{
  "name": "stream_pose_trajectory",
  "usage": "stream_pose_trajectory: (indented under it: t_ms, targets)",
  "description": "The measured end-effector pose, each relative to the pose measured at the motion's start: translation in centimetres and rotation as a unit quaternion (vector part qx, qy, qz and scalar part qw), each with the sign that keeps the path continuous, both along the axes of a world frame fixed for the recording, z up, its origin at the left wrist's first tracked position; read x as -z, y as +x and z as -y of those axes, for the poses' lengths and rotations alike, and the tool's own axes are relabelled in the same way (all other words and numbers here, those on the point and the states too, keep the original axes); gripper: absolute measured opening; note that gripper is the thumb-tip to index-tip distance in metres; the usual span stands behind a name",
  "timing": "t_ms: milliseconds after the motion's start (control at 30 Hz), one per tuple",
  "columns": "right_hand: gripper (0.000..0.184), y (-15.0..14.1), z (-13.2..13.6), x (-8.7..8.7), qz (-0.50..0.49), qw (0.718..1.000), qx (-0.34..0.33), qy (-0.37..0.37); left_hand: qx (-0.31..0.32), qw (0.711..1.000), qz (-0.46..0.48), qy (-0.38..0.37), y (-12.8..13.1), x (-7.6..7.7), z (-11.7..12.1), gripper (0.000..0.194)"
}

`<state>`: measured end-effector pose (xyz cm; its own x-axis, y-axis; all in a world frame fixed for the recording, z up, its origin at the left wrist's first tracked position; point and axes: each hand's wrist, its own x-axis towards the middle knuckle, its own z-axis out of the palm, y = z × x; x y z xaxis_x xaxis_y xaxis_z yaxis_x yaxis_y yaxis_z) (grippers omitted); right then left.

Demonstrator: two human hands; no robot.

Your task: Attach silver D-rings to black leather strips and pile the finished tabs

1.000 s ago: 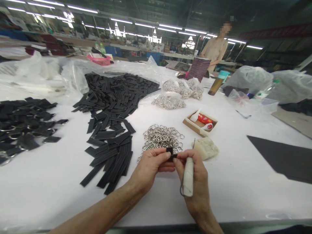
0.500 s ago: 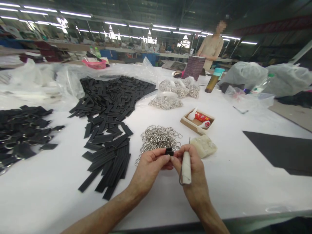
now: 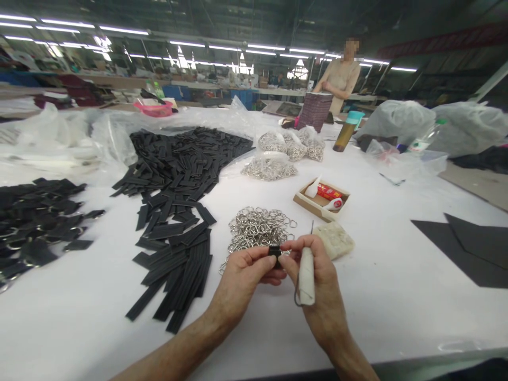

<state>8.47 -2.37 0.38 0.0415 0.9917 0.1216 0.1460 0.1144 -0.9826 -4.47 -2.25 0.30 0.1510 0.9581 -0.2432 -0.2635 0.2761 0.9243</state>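
Observation:
My left hand (image 3: 246,272) is closed, pinching a short black strip (image 3: 274,255) folded over between thumb and fingers. My right hand (image 3: 317,275) touches the strip's right side with its thumb and forefinger. Also gripped in that hand is a thin-pointed tool with a white-wrapped handle (image 3: 306,278), its metal tip pointing up and away; a dark curved piece shows beside the handle. Just beyond both hands lies a pile of metal rings (image 3: 260,225). A pale yellowish block (image 3: 335,241) sits behind my right hand. Whether a ring is inside the fold is hidden.
Loose black strips (image 3: 178,248) spread to the left, with ringed black pieces (image 3: 43,222) farther left. Beyond the rings are a small cardboard box (image 3: 317,206), bagged rings (image 3: 270,166) and a bottle (image 3: 346,135). Black sheets (image 3: 464,248) lie right. A person (image 3: 339,79) stands across the table.
The folded strip and both hands have shifted slightly, and the strip now shows more upright between my fingers. At right, the black sheet now appears as two pieces. The person opposite has moved their arms.

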Motion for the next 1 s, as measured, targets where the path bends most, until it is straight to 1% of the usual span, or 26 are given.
stream_pose_trajectory:
  t_ms: [167,267,333,400,467,533,567,600,667,700,767,800,1000]
  targets:
    - [0.01,0.0,-0.2,-0.4,0.033,0.999,-0.006,0.023,0.017,1.0,-0.004,-0.002,0.1,0.1,0.0,0.017]
    - [0.012,0.1,-0.2,-0.5,0.041,0.999,0.001,0.031,0.031,0.999,-0.028,-0.006,0.2,-0.2,0.0,0.016]
    - [0.012,0.3,-0.1,-0.3,0.049,0.998,0.006,0.039,0.044,0.996,-0.072,-0.002,0.2,-0.5,0.0,0.015]
    - [0.012,0.4,-0.1,0.0,0.055,0.998,0.004,0.042,0.054,0.988,-0.141,0.013,0.1,-0.8,0.1,0.015]
    - [0.012,0.6,-0.1,0.3,0.056,0.998,-0.006,0.042,0.032,0.972,-0.223,0.064,-0.1,-1.1,0.2,0.015]
    - [0.011,0.8,-0.1,0.4,0.05,0.998,-0.02,0.041,-0.002,0.953,-0.276,0.128,-0.2,-1.1,0.2,0.014]
    - [0.011,0.8,-0.1,0.4,0.046,0.998,-0.026,0.042,-0.004,0.95,-0.278,0.14,-0.3,-1.1,0.2,0.013]
    - [0.012,0.9,-0.2,0.3,0.044,0.998,-0.029,0.042,0.01,0.957,-0.259,0.128,-0.3,-1.0,0.1,0.013]
    - [0.012,0.9,-0.2,0.1,0.043,0.998,-0.029,0.044,0.062,0.981,-0.173,0.061,-0.4,-0.9,0.0,0.017]
    - [0.012,0.9,-0.2,0.0,0.045,0.998,-0.026,0.046,0.079,0.989,-0.122,0.026,-0.4,-0.8,-0.1,0.019]
    - [0.011,0.9,-0.2,-0.2,0.05,0.997,-0.021,0.047,0.078,0.996,-0.048,-0.013,-0.3,-0.7,-0.3,0.02]
    - [0.011,0.8,-0.2,-0.2,0.05,0.998,-0.018,0.044,0.069,0.997,-0.032,-0.019,-0.3,-0.7,-0.3,0.019]
    - [0.014,0.7,-0.2,-0.1,0.025,0.999,-0.024,0.024,0.058,0.996,-0.059,-0.032,-0.2,-0.9,-0.4,0.014]
